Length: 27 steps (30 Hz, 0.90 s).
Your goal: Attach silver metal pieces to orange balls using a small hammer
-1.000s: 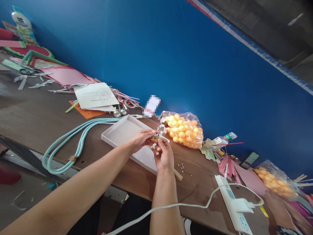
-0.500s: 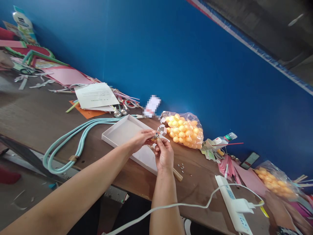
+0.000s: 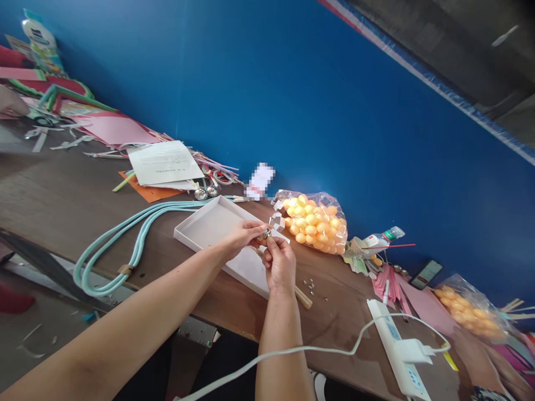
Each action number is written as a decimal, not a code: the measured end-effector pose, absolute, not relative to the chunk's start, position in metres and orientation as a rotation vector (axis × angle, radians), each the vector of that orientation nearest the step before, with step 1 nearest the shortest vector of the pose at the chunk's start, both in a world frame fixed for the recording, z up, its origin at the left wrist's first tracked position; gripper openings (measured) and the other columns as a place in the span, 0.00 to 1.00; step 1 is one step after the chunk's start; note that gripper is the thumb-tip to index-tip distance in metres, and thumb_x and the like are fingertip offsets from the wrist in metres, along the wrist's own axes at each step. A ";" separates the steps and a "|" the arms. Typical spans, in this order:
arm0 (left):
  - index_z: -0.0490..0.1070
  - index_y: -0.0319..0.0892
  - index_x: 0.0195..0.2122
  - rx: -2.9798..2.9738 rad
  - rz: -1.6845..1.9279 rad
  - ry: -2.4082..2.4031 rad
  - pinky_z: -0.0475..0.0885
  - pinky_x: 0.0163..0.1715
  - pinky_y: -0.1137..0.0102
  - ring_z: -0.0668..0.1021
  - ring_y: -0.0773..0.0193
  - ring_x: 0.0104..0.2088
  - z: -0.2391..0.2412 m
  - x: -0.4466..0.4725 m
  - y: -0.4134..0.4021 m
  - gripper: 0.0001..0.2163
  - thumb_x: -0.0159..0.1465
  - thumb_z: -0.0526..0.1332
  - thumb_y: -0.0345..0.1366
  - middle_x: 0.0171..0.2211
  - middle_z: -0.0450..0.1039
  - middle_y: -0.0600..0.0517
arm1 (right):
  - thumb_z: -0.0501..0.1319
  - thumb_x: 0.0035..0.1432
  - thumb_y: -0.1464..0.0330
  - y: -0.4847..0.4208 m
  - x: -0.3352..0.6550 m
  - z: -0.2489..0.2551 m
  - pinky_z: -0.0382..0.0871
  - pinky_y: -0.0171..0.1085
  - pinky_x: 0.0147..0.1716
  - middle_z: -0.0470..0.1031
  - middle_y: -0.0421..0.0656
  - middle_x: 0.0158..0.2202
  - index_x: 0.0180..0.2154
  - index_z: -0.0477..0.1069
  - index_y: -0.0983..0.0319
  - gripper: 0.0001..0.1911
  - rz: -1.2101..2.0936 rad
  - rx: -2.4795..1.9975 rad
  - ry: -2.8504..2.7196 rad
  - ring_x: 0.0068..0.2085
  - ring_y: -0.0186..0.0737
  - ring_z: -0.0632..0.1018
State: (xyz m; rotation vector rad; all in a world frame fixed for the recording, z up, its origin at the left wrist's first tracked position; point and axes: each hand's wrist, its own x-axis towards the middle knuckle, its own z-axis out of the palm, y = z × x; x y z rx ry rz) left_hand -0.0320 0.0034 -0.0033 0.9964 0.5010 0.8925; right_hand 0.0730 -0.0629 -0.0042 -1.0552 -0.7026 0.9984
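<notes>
We count 2 hands of our own, the left hand (image 3: 241, 238) and the right hand (image 3: 281, 266), with 1 small metal piece (image 3: 264, 234) pinched between them, and 1 other person's hand (image 3: 9, 103) at the far left edge. On the 1 table (image 3: 62, 195) we count 2 bags of yellow balls, the near bag (image 3: 314, 221) and the far bag (image 3: 468, 309). We also count 1 white tray (image 3: 209, 223), 1 power strip (image 3: 395, 348), 1 bottle (image 3: 382, 238), 1 phone (image 3: 424, 273) and 2 silver balls (image 3: 200, 194).
</notes>
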 end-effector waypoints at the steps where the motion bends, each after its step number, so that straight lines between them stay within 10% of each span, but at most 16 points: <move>1: 0.77 0.35 0.39 1.005 0.892 0.501 0.66 0.27 0.72 0.73 0.68 0.27 -0.003 -0.032 0.003 0.21 0.50 0.69 0.47 0.29 0.73 0.48 | 0.69 0.44 0.64 -0.063 0.073 -0.004 0.49 0.24 0.12 0.76 0.39 0.23 0.30 0.65 0.62 0.15 0.999 -1.057 -0.702 0.15 0.21 0.60; 16: 0.77 0.34 0.36 0.931 0.909 0.472 0.67 0.25 0.73 0.72 0.70 0.23 -0.001 -0.029 0.002 0.20 0.49 0.69 0.47 0.26 0.72 0.49 | 0.66 0.49 0.57 -0.062 0.071 -0.008 0.47 0.26 0.13 0.72 0.34 0.21 0.33 0.62 0.60 0.18 0.852 -1.157 -0.810 0.14 0.23 0.58; 23: 0.76 0.37 0.37 0.774 1.277 0.747 0.67 0.23 0.76 0.71 0.72 0.23 -0.005 -0.030 0.012 0.22 0.49 0.68 0.49 0.31 0.74 0.48 | 0.60 0.58 0.61 -0.070 0.073 -0.008 0.63 0.42 0.45 0.76 0.48 0.40 0.41 0.70 0.61 0.12 -0.156 -1.676 -1.350 0.43 0.45 0.73; 27: 0.75 0.38 0.36 0.703 1.354 0.801 0.68 0.24 0.75 0.71 0.72 0.22 -0.004 -0.031 0.016 0.22 0.47 0.68 0.51 0.29 0.72 0.50 | 0.61 0.55 0.61 -0.071 0.074 -0.007 0.62 0.44 0.42 0.78 0.48 0.40 0.43 0.73 0.58 0.14 -0.090 -2.181 -1.638 0.44 0.51 0.75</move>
